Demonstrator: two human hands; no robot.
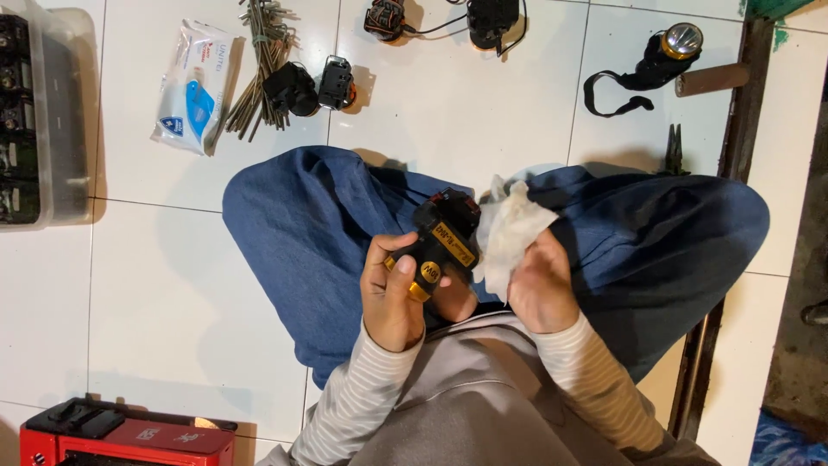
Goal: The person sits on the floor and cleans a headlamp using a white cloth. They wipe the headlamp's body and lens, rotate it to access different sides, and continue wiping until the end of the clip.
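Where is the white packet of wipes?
In the head view, the white packet of wipes lies on the tiled floor at upper left, between the clear plastic bin and the bundle of sticks.

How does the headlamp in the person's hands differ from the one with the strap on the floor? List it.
The held headlamp sits in the left hand, no strap visible; the floor headlamp lies untouched with a black strap. The held one shows yellow labels; the floor one shows its lens. Both are black with gold trim.

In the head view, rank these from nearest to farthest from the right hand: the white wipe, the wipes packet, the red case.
From the right hand:
1. White wipe, in its grasp.
2. Red case, bottom left corner.
3. Wipes packet, on the floor, top left.
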